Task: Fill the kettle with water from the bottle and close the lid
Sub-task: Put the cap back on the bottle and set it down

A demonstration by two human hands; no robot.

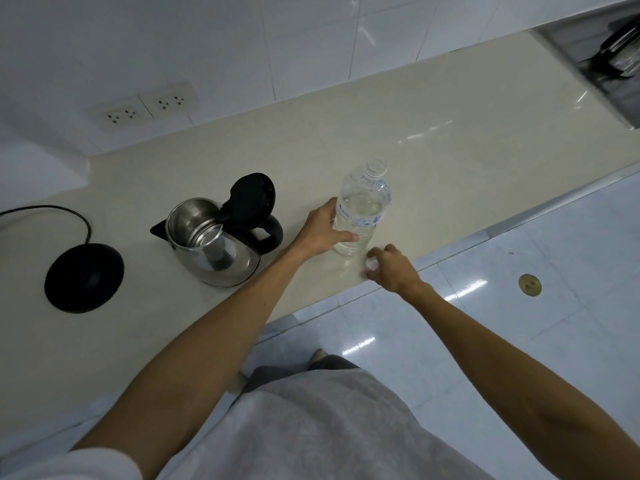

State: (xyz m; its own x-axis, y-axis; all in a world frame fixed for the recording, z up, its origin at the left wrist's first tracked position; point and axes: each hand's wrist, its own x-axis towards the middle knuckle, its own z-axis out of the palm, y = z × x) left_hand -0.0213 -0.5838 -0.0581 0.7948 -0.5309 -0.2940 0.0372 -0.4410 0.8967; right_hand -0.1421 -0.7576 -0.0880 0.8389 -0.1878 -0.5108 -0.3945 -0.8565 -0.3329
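Observation:
A steel kettle (211,247) with a black handle stands on the beige counter (450,133), its black lid (252,195) hinged up and open. To its right a clear plastic water bottle (363,206) stands upright with its neck uncapped, partly filled. My left hand (322,230) wraps around the bottle's lower body. My right hand (391,268) rests at the counter's front edge just right of the bottle, fingers pinched on a small white bottle cap (371,263).
The kettle's black round base (85,277) lies left of the kettle, its cord (69,216) running off to the left. Wall sockets (145,107) sit above the counter. A sink with a dark pot (620,53) is at the far right. Tiled floor lies below the edge.

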